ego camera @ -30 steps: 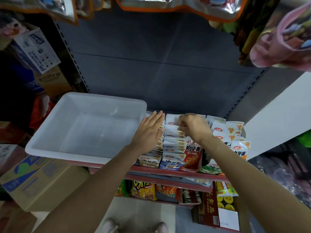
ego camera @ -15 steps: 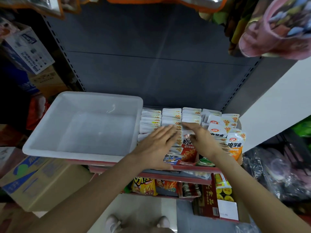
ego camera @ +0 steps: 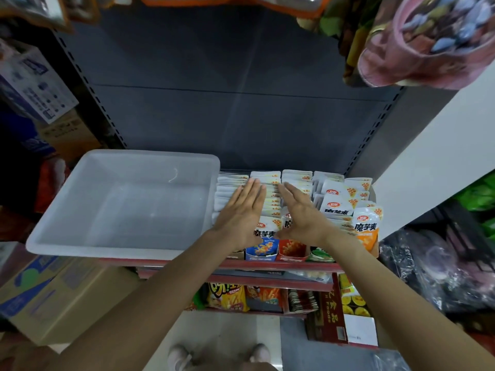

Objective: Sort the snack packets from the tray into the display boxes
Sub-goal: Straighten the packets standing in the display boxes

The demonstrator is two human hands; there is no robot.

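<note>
Pressing hands: both lie flat on the packed rows with fingers straight, grasping nothing.
Left hand (ego camera: 242, 210): palm down on the rows just right of the tray; a second ago it rested further left and nearer the front edge, fingers spread over the leftmost row.
Right hand (ego camera: 300, 212): released and flat beside the left, edge of the palm towards it; a second ago it was clenched at the far end of the middle rows, as if tucking a packet in.
Change: the fist has opened, and both hands have drawn together over the middle rows, smoothing or squaring them rather than placing anything.
Snack packets (ego camera: 345, 202): standing in tight white rows on the shelf, filling the boxes from near edge to far; the right-hand rows sit higher and looser.
Display boxes (ego camera: 261, 251): their blue, red and green fronts line the near edge of the shelf, under the wrists.
Tray (ego camera: 80, 236): white plastic, on the same shelf to the left, touching the leftmost row; nothing shows inside it.
Shelf (ego camera: 267, 265): red-lipped, with more snacks on the level below.
Meaning: judged from the bare tray and the full rows, the sorting looks finished or all but; what remains is probably tidying.
Risk: pushing down on crowded rows could tip the loose right-hand packets over the front.
</note>
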